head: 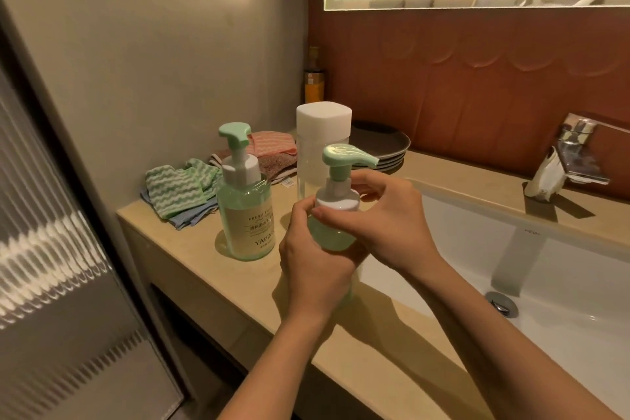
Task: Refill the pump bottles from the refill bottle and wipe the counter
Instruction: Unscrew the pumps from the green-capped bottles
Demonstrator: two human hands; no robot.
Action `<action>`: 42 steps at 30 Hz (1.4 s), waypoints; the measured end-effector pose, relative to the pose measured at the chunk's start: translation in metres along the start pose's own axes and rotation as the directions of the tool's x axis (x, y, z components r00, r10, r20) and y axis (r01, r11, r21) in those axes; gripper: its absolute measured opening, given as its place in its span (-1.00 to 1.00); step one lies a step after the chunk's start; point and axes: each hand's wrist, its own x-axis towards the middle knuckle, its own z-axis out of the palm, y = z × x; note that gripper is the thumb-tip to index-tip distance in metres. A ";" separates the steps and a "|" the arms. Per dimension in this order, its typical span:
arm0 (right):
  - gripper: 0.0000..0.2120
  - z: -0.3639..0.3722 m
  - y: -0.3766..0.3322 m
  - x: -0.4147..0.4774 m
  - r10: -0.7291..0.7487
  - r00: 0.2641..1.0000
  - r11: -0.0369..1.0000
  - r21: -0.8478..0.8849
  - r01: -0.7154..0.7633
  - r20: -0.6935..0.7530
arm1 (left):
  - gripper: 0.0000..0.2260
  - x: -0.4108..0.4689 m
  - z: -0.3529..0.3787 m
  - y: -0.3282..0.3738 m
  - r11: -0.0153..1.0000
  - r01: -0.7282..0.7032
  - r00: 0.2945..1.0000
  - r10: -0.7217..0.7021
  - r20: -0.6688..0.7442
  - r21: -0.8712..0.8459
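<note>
A green pump bottle (pixel 335 232) is held just above the beige counter (pixel 204 276), near the sink's left rim. My left hand (pixel 313 259) grips its body from the left. My right hand (pixel 385 215) pinches the white collar under its green pump head. A second green pump bottle (pixel 243 211) with a cream label stands upright on the counter to the left. Behind them stands a tall clear refill bottle (pixel 322 150) with a white square cap. Folded cloths (pixel 180 191), striped green over blue, lie at the counter's back left.
A white sink (pixel 511 266) with a drain fills the right side, with a chrome faucet (pixel 576 153) behind it. Stacked dark plates (pixel 381 147), pink and brown cloths (pixel 272 153) and an orange bottle (pixel 313 85) sit by the back wall. A ribbed glass door stands at the left.
</note>
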 end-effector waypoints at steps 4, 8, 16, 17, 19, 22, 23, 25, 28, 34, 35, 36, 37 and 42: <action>-0.62 -0.006 -0.001 0.001 0.028 0.987 0.997 0.071 -0.039 0.157 | -0.42 0.000 -0.003 -0.001 0.999 0.032 0.999 -0.032 0.036 -0.006; -0.38 0.006 0.000 -0.001 0.070 0.991 0.997 0.003 -0.071 0.113 | -0.39 0.001 -0.002 -0.004 0.998 0.045 0.998 -0.046 0.031 0.037; -0.52 0.000 0.004 -0.003 0.060 0.997 0.998 0.031 -0.061 0.040 | -0.36 0.001 -0.002 -0.002 0.999 0.040 0.999 -0.041 0.020 0.017; -0.55 -0.003 0.004 -0.002 0.055 0.996 0.996 0.061 -0.060 0.075 | -0.35 0.001 -0.003 -0.003 0.999 0.042 0.999 -0.042 0.028 0.019; -0.56 -0.005 0.001 -0.002 0.052 0.989 0.992 0.111 -0.068 0.141 | -0.37 0.001 -0.004 -0.003 0.999 0.041 0.998 -0.042 0.038 0.025; -0.41 0.002 -0.003 -0.004 0.076 0.985 0.993 0.073 -0.088 0.153 | -0.39 0.002 -0.003 -0.006 0.999 0.019 0.999 -0.020 0.029 0.050; -0.37 0.005 -0.002 -0.004 0.090 0.989 0.995 0.032 -0.094 0.120 | -0.39 0.003 -0.003 -0.007 0.998 0.019 1.000 -0.020 0.024 0.052; -0.39 0.010 -0.001 -0.005 0.102 0.994 0.995 -0.012 -0.102 0.041 | -0.39 0.003 -0.001 -0.006 0.999 0.032 0.999 -0.032 0.014 0.038; -0.49 0.008 -0.001 -0.007 0.099 0.995 0.995 0.003 -0.099 -0.010 | -0.40 0.002 -0.001 -0.006 0.999 0.028 1.000 -0.029 0.010 0.026; -0.69 -0.003 -0.002 -0.002 0.073 0.989 0.994 0.068 -0.082 0.131 | -0.37 0.001 -0.002 -0.004 1.000 -0.001 1.000 0.001 0.022 -0.027; -0.71 -0.002 -0.003 -0.003 0.069 0.987 0.993 0.085 -0.082 0.148 | -0.37 0.001 -0.002 -0.004 0.999 -0.008 1.000 0.008 0.017 -0.036; -0.73 -0.001 -0.005 -0.003 0.061 0.986 0.993 0.094 -0.076 0.156 | -0.36 0.001 -0.002 -0.003 0.999 -0.015 1.000 0.016 0.012 -0.043; -0.72 0.001 -0.006 -0.004 0.052 0.988 0.995 0.081 -0.064 0.148 | -0.36 0.001 -0.002 -0.004 0.999 -0.020 1.000 0.021 0.011 -0.051; -0.48 0.009 -0.001 -0.005 0.069 0.997 0.993 -0.093 -0.068 0.017 | -0.41 0.002 0.001 -0.007 0.999 -0.011 1.000 0.011 0.006 -0.040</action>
